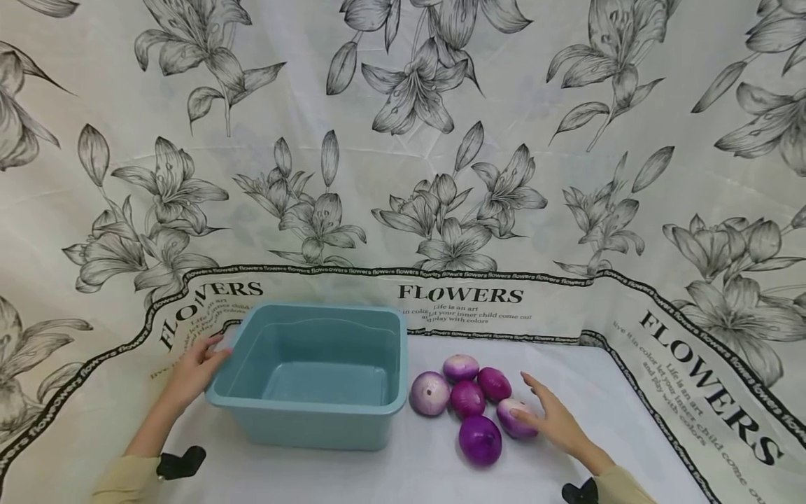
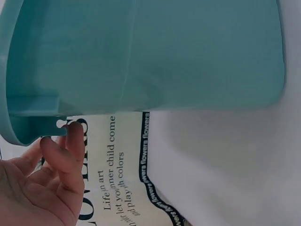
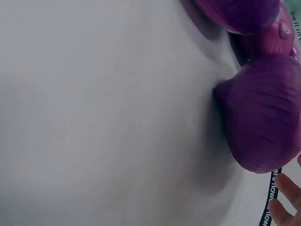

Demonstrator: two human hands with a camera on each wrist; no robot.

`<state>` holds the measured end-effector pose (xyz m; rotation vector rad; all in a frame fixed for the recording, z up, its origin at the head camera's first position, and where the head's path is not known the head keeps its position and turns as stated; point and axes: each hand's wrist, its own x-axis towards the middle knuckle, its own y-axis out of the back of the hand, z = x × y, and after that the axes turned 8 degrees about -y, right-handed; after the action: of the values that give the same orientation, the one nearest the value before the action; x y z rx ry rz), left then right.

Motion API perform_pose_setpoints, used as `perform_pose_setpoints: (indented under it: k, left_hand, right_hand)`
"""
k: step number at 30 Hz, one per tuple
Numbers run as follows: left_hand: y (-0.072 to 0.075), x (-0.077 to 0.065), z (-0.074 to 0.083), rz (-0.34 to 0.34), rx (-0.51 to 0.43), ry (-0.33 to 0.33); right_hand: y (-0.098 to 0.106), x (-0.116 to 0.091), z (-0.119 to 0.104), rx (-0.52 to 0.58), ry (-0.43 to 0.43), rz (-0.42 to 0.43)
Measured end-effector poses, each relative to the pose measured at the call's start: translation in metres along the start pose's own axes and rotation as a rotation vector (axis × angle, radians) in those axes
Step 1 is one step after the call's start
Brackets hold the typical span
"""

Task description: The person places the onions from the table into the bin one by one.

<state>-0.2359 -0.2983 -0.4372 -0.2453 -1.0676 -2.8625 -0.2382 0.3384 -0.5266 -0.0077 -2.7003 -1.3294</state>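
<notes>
A blue-green plastic basin stands on the white-covered table, left of the middle. My left hand grips its left rim; in the left wrist view, the curled fingers meet the underside of the rim. Several red onions lie grouped to the right of the basin. My right hand reaches in beside the rightmost onion, thumb and fingers spread around its side with the thumb overlapping it. Seen from the right wrist, that onion is large and purple, and the fingertips lie just below it.
Closest to the front is a dark purple onion. A paler onion sits near the basin's right wall. Flower-printed cloth hangs behind and along both sides of the white tabletop.
</notes>
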Motion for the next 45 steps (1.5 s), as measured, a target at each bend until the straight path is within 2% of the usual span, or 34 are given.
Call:
perform_pose_setpoints:
  k: [4, 12, 26, 33, 38, 45]
  left_hand:
    - [-0.005, -0.004, -0.005, 0.013, -0.011, 0.007]
    - [-0.007, -0.008, -0.007, 0.040, -0.023, 0.087]
    - [-0.014, -0.006, -0.002, 0.092, -0.088, 0.167]
    - [-0.013, -0.005, 0.000, 0.121, -0.068, 0.169]
    - [-0.018, -0.002, 0.000, 0.115, -0.107, 0.169]
    - [-0.018, -0.003, 0.001, 0.097, -0.150, 0.201]
  right_hand:
    - [-0.013, -0.005, 0.005, 0.028, 0.001, -0.004]
    - [-0.031, -0.006, 0.000, 0.038, -0.002, 0.009]
    - [-0.041, -0.008, 0.006, 0.015, -0.064, 0.033]
    - [-0.047, -0.009, 0.008, 0.011, -0.027, 0.073]
    - [-0.043, -0.010, 0.011, 0.024, -0.031, 0.101]
    - [-0.041, -0.006, 0.012, 0.068, -0.030, 0.077]
